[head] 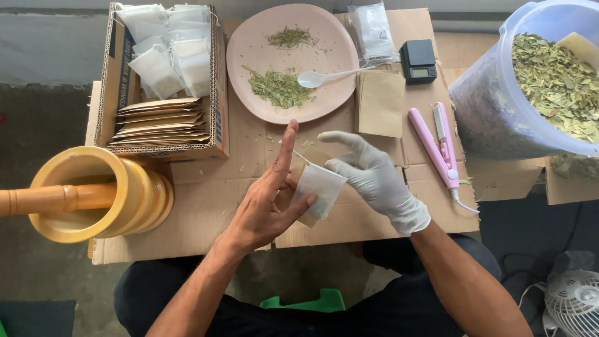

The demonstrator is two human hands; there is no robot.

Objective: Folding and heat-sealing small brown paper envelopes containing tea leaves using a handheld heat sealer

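Note:
My bare left hand (268,200) and my right hand (374,178), in a white glove, meet over the cardboard work surface (206,200). Between them is a small white filter tea bag (319,190). The left thumb and fingers pinch its lower left side, and the gloved fingers touch its upper right edge. A brown paper envelope seems to lie behind the bag, mostly hidden. Beyond the hands stands a pink plate (249,43) with two heaps of dried green leaves (279,88) and a white plastic spoon (324,77).
At the back left, a cardboard box (218,106) holds white bags and brown envelopes. A yellow mortar with a wooden pestle (93,196) is at the left. Right of the plate are a brown envelope (380,103), small black scale (418,61), pink sealing iron (440,146) and leaf-filled tub (499,106).

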